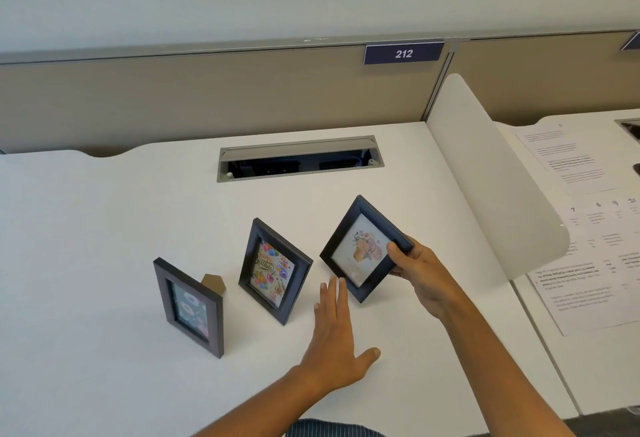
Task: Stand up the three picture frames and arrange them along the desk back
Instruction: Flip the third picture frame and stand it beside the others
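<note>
Three dark picture frames are near the middle of the white desk [104, 229]. The left frame [189, 307] stands upright with its brown easel leg showing behind it. The middle frame [273, 270], with a "Happy Birthday" card, stands leaning back. My right hand [420, 274] is shut on the right edge of the third frame [363, 249], a flower picture, held tilted with its lower corner at or just above the desk. My left hand [334, 329] hovers flat and open below that frame, fingertips close to its lower left edge, holding nothing.
An open grey cable tray [299, 158] is set into the desk behind the frames. A beige partition wall [173, 101] with a "212" label [403, 53] runs along the desk back. A white divider panel [491, 177] bounds the right side; printed papers [595, 236] lie beyond it.
</note>
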Demonstrator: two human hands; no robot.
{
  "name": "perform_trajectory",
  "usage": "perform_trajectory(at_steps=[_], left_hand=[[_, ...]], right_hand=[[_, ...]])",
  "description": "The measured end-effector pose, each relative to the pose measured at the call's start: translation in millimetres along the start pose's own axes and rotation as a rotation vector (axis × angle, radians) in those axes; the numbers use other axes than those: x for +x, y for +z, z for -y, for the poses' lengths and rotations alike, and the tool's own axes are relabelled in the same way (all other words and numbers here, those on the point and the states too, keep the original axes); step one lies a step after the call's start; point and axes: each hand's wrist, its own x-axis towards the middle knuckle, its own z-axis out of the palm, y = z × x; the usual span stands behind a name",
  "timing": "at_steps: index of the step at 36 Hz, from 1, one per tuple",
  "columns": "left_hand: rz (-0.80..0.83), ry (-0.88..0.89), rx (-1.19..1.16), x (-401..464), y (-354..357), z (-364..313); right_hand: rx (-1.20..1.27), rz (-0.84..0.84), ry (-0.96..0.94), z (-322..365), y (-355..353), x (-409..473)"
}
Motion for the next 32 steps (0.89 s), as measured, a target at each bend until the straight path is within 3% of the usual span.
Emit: perform_trajectory(at_steps=[18, 32], left_hand=[[0.028, -0.056, 0.083, -5, -7, 8], [0.011, 0.003, 0.114, -15, -8, 7]], right_hand=[[-0.080, 0.027, 0.021, -5, 10, 5], [-0.097, -0.024, 0.042, -15, 19, 0]])
